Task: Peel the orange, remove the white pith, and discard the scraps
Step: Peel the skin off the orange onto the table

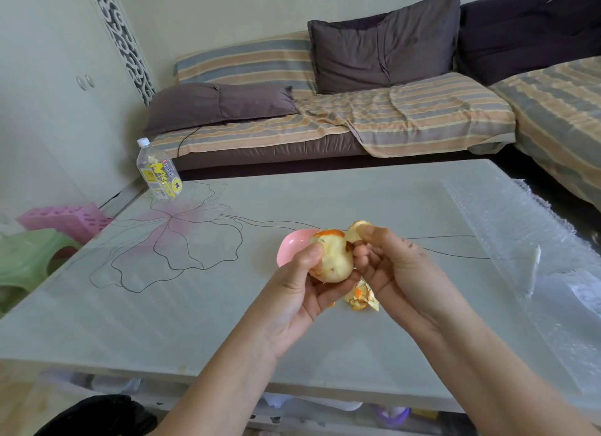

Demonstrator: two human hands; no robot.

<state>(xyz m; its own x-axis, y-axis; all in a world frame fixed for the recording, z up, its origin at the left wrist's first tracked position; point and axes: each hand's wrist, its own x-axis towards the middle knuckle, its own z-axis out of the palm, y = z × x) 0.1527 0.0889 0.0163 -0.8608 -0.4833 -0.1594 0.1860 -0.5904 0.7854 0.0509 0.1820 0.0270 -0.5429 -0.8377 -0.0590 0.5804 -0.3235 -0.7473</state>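
Orange (333, 261), seen from the head camera, is held above the middle of the bench (227, 305). It is mostly stripped to pale pith, with a patch of rind left at its top. The left hand (302, 282) cups it from below, fingers curled under the fruit and the thumb pressed on its upper left side. The right hand (396, 266) pinches a curled flap of peel (356, 230) between thumb and fingers, right at the fruit's upper right edge. Both forearms come in from the bottom edge and meet at the fruit, palms turned toward each other.

A pink bowl (292, 244) stands on the bench just behind the left hand, half hidden by it; the part that shows is bare. Loose peel scraps (362, 298) lie on the bench below the hands. A plastic bottle (159, 172) stands upright at the far left corner, and bubble wrap (520, 240) covers the right side.
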